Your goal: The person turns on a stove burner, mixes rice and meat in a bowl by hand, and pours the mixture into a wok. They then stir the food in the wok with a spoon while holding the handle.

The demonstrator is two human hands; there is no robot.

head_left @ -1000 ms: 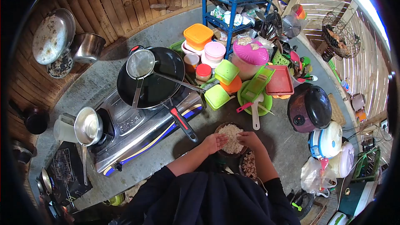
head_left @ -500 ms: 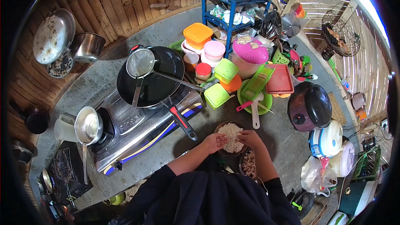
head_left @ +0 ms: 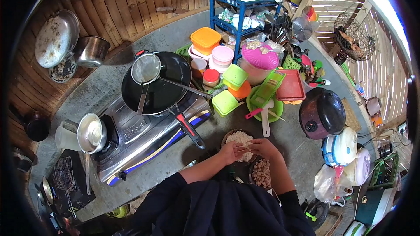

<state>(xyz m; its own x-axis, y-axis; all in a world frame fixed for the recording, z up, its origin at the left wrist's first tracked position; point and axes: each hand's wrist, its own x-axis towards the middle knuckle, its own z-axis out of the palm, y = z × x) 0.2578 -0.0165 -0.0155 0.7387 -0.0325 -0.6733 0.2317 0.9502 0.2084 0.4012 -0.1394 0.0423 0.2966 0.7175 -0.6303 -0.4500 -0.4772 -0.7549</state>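
Note:
A round dark bowl (head_left: 225,140) of white crumbly flakes (head_left: 239,138) stands in front of me, with both my hands over its near side. My left hand (head_left: 231,152) is half turned up, its fingers stretched toward the right one. Opposite it, my right hand (head_left: 263,147) has thumb and fingertips pinched together, meeting the left fingertips above the flakes. I cannot tell what small thing the pinch holds. Just below my right wrist is a second bowl with light-brown lumps (head_left: 261,174), its edge partly covered by my forearm.
To the left stands a gas stove (head_left: 144,135) with a black wok (head_left: 168,81), a strainer (head_left: 146,69) and a small saucepan (head_left: 91,133). Ahead are a green bowl with a grater (head_left: 267,89) and lidded tubs (head_left: 225,102). A rice cooker (head_left: 321,113) stands at right.
My left hand has shifted slightly right and turned, its fingers now meeting the right fingertips. My right hand has moved slightly; more of the brown lumps shows. The view has shifted a little.

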